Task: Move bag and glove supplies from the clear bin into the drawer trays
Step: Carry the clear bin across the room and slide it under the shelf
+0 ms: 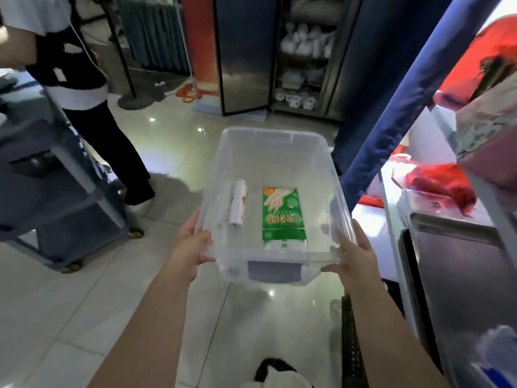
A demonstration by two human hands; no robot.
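Observation:
I hold a clear plastic bin [279, 147] in front of me above the tiled floor. My left hand [193, 247] grips its near left corner and my right hand [354, 254] grips its near right corner. Inside lie a white roll of bags [238, 203] on the left and a green pack of gloves [282, 217] to its right, both flat on the bottom. No drawer trays can be made out in this view.
Another person [84, 88] stands at the left beside a grey wheeled cart [56, 197]. A blue curtain [391, 113] hangs at the right, with a counter [447, 247] and red bags [442, 183] beyond it. An open steel cabinet [302, 65] stands ahead.

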